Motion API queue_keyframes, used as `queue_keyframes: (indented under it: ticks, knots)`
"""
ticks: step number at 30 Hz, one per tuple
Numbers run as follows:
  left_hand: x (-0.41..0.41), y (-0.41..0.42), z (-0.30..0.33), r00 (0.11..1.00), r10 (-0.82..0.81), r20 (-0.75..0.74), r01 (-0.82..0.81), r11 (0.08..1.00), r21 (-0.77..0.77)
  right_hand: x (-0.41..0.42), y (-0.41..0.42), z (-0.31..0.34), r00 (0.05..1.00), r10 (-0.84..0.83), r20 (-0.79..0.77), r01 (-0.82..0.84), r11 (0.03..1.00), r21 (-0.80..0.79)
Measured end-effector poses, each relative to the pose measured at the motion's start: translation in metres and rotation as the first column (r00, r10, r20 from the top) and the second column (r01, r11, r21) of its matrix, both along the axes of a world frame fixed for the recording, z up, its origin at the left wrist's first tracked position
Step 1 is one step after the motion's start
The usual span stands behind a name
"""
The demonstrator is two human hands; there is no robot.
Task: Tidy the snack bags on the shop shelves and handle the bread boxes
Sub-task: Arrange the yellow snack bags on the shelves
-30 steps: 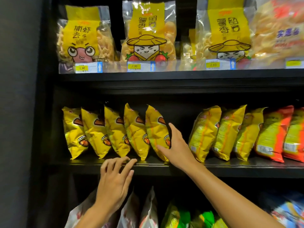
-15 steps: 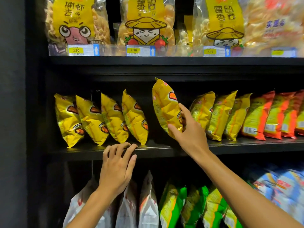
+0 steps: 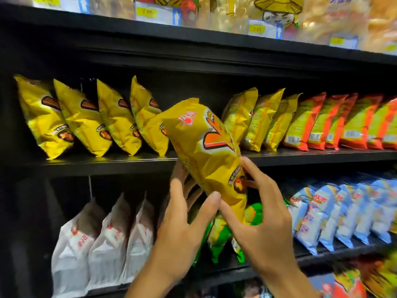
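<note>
A yellow snack bag (image 3: 206,151) is off the shelf, tilted in front of the middle shelf (image 3: 107,163). My left hand (image 3: 182,224) holds its lower end, thumb at the front and fingers behind. My right hand (image 3: 264,216) pinches the bag's bottom right edge with its fingers. Several matching yellow bags (image 3: 86,119) lean in a row on the left of the middle shelf. No bread boxes show.
To the right on the middle shelf stand yellow-striped bags (image 3: 257,119) and red-orange bags (image 3: 335,123). Below are white bags (image 3: 103,239), green bags (image 3: 219,235) and blue bags (image 3: 343,209). The top shelf carries clear bags with price tags (image 3: 154,16).
My right hand lifted the rightmost yellow bag off the middle shelf and brought it toward me. My left hand left the shelf edge and took hold of the bag's lower end.
</note>
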State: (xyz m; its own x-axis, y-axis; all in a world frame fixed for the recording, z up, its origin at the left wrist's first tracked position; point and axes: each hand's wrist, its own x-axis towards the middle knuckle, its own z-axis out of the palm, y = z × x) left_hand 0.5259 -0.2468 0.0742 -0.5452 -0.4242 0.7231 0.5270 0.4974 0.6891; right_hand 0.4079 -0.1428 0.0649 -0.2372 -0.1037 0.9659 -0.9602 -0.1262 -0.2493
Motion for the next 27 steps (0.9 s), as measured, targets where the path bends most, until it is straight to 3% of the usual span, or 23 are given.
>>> queue_keyframes:
  ticks: [5,8,11,13,16,20,24,27]
  knots:
    - [-0.006,0.022,-0.031,0.997,0.032,-0.069,-0.014,0.97,0.242,0.013,0.017,-0.059,0.995,0.069,-0.078,-0.056,0.986,0.157]
    - [-0.003,0.021,-0.051,0.998,0.069,-0.005,-0.064,0.955,0.291,0.017,0.028,-0.088,0.991,0.106,-0.076,-0.083,0.964,0.254]
    - [0.003,0.014,-0.078,0.998,0.037,0.053,-0.053,0.94,0.338,0.022,0.041,-0.105,0.987,0.152,0.045,-0.158,0.949,0.273]
    - [0.01,0.011,-0.094,0.995,-0.019,0.101,-0.021,0.924,0.381,0.023,0.046,-0.107,0.963,0.188,0.192,-0.222,0.959,0.175]
    - [0.02,0.011,-0.118,0.98,-0.071,0.184,-0.008,0.919,0.394,0.021,0.044,-0.1,0.838,0.311,0.448,-0.353,0.935,0.012]
    - [0.038,0.01,-0.149,0.949,-0.153,0.277,0.029,0.913,0.406,0.012,0.038,-0.098,0.6,0.384,0.702,-0.563,0.826,0.029]
    - [0.056,0.012,-0.182,0.91,-0.206,0.359,0.019,0.887,0.461,0.021,0.034,-0.115,0.405,0.398,0.823,-0.699,0.715,-0.002]
    - [0.067,0.011,-0.201,0.881,-0.256,0.397,0.044,0.881,0.472,0.03,0.033,-0.133,0.373,0.395,0.839,-0.668,0.743,-0.053]
